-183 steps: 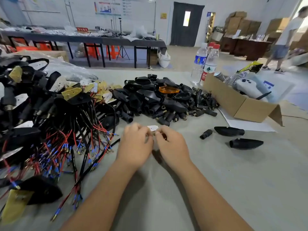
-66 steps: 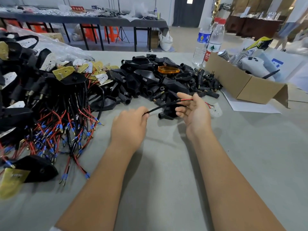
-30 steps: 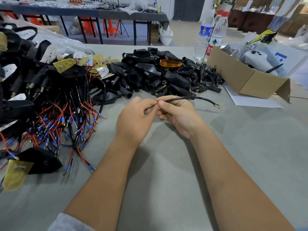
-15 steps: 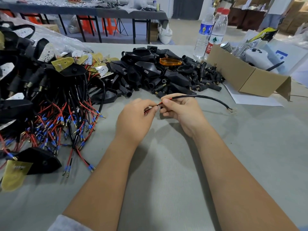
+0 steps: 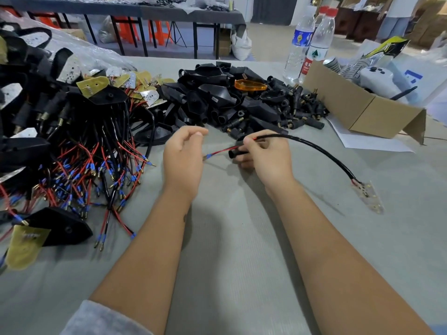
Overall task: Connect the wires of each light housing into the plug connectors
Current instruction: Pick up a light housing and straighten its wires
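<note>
My right hand (image 5: 266, 157) pinches a black sheathed cable (image 5: 321, 151) together with a small black plug connector (image 5: 235, 154). A red wire with a blue crimped tip (image 5: 212, 154) sticks out to the left of that connector. The cable arcs right and ends in a small pale LED board (image 5: 368, 195) lying on the table. My left hand (image 5: 183, 160) hovers just left of the wire tip, fingers loosely curled, holding nothing that I can see.
A heap of wired housings with red and black leads (image 5: 84, 155) fills the left. Black housings (image 5: 212, 97), an orange lens (image 5: 250, 85) and loose plug connectors (image 5: 304, 112) lie behind my hands. A cardboard box (image 5: 358, 107) and two bottles (image 5: 302, 44) stand at the right.
My left hand has let go of the wire end and drawn slightly left. The right hand has pulled the cable right, and the LED board has slid further right and nearer.
</note>
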`<state>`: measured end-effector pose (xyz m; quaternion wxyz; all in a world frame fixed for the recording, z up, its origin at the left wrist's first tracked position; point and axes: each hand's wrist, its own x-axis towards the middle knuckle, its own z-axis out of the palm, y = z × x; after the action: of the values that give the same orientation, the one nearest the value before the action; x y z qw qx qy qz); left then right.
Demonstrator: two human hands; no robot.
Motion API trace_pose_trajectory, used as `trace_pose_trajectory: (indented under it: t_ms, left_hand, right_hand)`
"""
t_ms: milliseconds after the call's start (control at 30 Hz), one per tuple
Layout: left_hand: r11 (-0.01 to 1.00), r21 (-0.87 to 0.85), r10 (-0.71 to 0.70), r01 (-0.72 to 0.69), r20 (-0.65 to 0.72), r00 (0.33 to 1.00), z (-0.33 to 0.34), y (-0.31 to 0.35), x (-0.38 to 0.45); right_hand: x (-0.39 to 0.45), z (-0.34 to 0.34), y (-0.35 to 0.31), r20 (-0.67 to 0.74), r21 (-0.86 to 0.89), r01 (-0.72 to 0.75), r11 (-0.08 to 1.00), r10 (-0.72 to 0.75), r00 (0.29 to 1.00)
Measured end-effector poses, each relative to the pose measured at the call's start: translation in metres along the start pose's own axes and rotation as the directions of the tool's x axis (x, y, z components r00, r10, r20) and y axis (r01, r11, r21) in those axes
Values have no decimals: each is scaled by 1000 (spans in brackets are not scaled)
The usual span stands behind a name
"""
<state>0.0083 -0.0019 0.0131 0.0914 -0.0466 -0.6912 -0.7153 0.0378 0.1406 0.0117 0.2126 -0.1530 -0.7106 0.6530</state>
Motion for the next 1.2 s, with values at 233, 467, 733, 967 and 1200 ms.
trace_pose_trajectory:
  t_ms: [233,467,733,967,1200]
  left_hand:
    - [902,-367,-241,228,9,970,-11,3,8]
    - [947,-289,-86,139,189,978,-8,-8,8]
    - [988,-142,-48,59,80,996,-8,-16,11]
    - [969,-223,-126,105,-80,989,-12,-19,18]
    - [948,-309,-66,74,35,997,-11,-20,15]
  right_hand:
    - [-1,31,-10,-126,211,110,971,-84,988]
    - [-8,48,-4,34,305,3,952,-14,999]
    - [-12,41,-5,-9,359,6,933,-3,1000]
    - [0,25,-5,-152,562,32,826,66,986]
    - [0,26,-4,-145,491,37,870,39,989]
